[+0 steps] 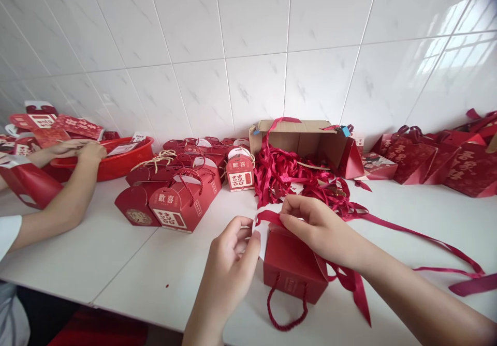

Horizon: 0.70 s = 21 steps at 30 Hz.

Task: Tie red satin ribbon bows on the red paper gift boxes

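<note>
A red gift box lies on the white table in front of me, its twisted red cord handle hanging toward the near edge. My left hand pinches the box's white-backed flap at its left end. My right hand is closed on a dark red ribbon that runs over that flap. More ribbon trails out from under my right wrist on the right side. Behind the box, a loose heap of red ribbons spills from a cardboard box lying on its side.
Several finished-looking red boxes are grouped left of centre. A co-worker's hands work at the far left over a red basin. Red bags line the tiled wall at right. Long ribbons cross the table's right side.
</note>
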{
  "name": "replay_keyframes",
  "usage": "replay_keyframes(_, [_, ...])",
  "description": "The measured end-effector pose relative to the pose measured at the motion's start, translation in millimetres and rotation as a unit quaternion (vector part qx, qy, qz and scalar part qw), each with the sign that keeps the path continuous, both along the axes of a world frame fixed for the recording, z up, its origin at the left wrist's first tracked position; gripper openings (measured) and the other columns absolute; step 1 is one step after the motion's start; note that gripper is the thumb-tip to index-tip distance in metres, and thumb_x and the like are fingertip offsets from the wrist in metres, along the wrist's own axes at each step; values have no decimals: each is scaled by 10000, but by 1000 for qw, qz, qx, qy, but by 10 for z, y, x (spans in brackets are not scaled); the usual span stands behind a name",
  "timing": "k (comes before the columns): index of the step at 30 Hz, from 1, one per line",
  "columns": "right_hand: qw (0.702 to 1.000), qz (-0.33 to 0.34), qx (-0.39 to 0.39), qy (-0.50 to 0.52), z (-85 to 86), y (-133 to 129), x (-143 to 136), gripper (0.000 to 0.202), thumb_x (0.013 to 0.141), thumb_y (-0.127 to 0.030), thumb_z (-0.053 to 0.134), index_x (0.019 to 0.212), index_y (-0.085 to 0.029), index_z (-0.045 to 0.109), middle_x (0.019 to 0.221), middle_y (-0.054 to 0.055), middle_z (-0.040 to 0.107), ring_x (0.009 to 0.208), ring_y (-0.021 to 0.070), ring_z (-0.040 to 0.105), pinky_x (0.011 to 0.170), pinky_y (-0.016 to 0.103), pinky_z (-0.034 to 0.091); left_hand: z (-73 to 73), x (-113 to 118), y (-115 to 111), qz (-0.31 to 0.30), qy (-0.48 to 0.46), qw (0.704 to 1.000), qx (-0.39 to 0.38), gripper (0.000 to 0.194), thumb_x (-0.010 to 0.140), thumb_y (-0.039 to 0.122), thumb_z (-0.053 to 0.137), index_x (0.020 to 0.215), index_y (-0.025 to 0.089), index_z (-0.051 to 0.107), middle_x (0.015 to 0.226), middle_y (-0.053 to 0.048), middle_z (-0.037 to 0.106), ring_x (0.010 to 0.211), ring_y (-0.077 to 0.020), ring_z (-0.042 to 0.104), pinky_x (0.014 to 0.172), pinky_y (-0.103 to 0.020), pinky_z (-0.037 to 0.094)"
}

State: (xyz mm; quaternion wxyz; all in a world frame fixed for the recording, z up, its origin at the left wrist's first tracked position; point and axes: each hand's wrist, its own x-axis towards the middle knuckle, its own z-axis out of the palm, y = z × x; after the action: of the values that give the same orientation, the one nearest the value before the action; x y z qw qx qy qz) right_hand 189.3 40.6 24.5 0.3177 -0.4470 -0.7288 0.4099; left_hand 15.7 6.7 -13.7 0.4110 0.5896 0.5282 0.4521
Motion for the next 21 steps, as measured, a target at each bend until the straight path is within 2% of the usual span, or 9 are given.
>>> replay_keyframes(2, [1000,-3,7,-11,10,-3,1,162,811,-233,474,656,-194,442,627,-40,476,558,94,400,480,208,304,11,6,-10,18,11,1000,6,216,829,418,527,826,203,548,704,-5,627,671,-159,607,609,-239,519])
replay_keyframes(5, [1000,1,4,-16,23,-5,10,146,809,-227,475,668,-192,469,640,-36,499,557,94,423,489,209,331,20,27,-3,54,-27,998,14,275,827,460,502,785,195,562,731,-23,633,693,-173,620,599,-254,537])
replay_keyframes(9, [999,14,11,-31,26,-10,32,121,808,-215,475,702,-192,529,685,-20,561,594,106,483,526,216,383,-13,5,42,83,-68,994,32,216,792,400,564,761,185,570,710,-25,652,700,-180,642,656,-286,557])
replay_keyframes(12, [999,15,11,-40,21,-20,50,123,808,-208,470,726,-194,561,718,-5,600,629,120,522,554,223,412,-58,-46,79,90,-64,993,28,228,778,405,590,765,179,567,697,-34,663,729,-193,655,714,-326,564])
replay_keyframes(16, [998,14,19,-51,11,-30,65,128,804,-205,467,738,-194,575,760,10,634,664,135,556,566,229,428,-96,-69,112,140,-94,985,39,277,780,447,580,811,173,569,716,-41,661,760,-210,663,713,-347,562])
replay_keyframes(18, [998,14,22,-56,7,-28,67,128,802,-206,464,737,-193,573,769,16,641,673,140,566,562,230,430,-113,-54,125,136,-86,986,36,310,794,481,552,864,180,583,757,-41,654,786,-209,649,682,-325,554])
replay_keyframes(21, [997,8,37,-67,3,-21,63,119,791,-201,470,721,-189,566,766,17,644,681,145,571,573,238,432,-146,-3,150,97,-34,994,22,352,823,529,492,870,198,599,845,-45,645,837,-202,611,713,-294,518])
